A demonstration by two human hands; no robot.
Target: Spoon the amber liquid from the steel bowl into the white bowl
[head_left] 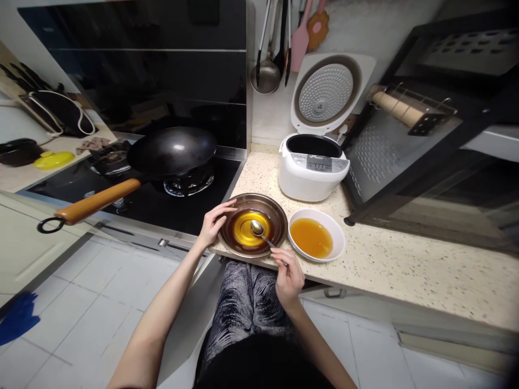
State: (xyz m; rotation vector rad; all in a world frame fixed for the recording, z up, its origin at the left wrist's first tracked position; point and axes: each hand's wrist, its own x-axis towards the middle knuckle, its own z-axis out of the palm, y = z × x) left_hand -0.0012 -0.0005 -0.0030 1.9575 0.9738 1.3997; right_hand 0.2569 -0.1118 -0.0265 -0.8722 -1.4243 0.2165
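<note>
One head-worn camera looks forward and down from above; it faces the bench (405, 259), near the metal dish (274, 212).

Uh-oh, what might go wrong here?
The metal dish sits near the front edge of the counter, so it might tip if the left hand presses down. The spoon in the right hand could drip golden liquid. The white bowl stands close by, so a bump could slosh its orange liquid.

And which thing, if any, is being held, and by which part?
The right hand holds the spoon by its handle; the left hand touches the metal bowl at the rim.
</note>
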